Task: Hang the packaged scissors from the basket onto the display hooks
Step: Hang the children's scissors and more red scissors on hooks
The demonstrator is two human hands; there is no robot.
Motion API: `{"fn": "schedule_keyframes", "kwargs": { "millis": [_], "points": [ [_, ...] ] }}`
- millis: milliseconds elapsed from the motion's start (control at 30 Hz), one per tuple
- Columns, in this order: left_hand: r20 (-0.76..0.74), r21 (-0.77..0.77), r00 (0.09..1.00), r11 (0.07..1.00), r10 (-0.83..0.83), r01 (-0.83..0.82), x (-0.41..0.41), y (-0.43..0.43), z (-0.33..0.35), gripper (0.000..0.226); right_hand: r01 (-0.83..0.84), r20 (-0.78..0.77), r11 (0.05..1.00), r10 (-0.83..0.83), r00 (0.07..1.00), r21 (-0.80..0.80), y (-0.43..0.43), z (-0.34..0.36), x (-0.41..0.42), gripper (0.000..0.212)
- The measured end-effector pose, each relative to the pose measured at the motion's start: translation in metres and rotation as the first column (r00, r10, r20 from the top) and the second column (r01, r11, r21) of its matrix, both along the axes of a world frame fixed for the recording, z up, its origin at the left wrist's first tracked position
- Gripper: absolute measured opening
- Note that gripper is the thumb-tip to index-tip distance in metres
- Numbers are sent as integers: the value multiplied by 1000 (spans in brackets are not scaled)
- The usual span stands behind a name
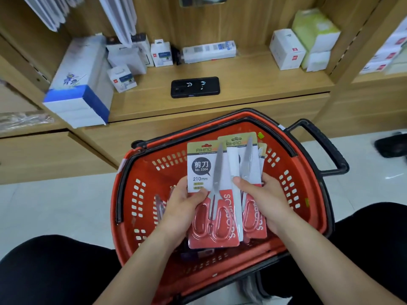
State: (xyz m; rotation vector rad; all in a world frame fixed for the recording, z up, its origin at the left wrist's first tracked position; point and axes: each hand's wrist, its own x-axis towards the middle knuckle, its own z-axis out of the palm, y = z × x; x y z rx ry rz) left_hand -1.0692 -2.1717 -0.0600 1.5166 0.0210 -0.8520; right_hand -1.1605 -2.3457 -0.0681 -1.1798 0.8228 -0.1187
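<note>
Right now the front pack of scissors (207, 172) is being held upright over the red basket (141, 194), its white card reading 210mm and its red handles pointing down toward the person; the left hand (187, 205) is pinching it at the lower left edge, thumb lying on the card face and fingers curling behind, so that grip is clamped on the pack; just beside it, partly tucked behind its right edge, a fanned stack of further packs (248, 155) is sitting in the right hand (262, 199), whose thumb is pressing on the front while the fingers are wrapping round the far side, so that grip is clamped too; lower in the basket, on the left, more packs (160, 205) are lying blurred; the basket's black handle (330, 150) is sticking out to the right; the basket is standing on a pale floor (55, 205) between dark-clad legs (44, 271); beyond it a wooden shelf (242, 84) is carrying a black phone (195, 86) lying flat, white boxes (286, 49) at the back and a blue-and-white stack (81, 84) at its left end.
</note>
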Motion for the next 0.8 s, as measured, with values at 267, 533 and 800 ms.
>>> {"fn": "schedule_keyframes", "kwargs": {
  "millis": [267, 533, 800],
  "points": [
    [6, -37, 999, 998, 53, -52, 12, 10, 16, 26, 50, -6, 997, -50, 999, 60, -2, 6, -7, 34],
    [-36, -72, 990, 987, 139, -142, 19, 28, 20, 26, -30, -2, 999, 30, 1000, 37, -7, 17, -2, 30],
    [-10, -163, 988, 974, 156, -155, 16, 34, 29, 27, -79, 25, 995, 80, 996, -66, 6, 25, 15, 27]
  ]
}}
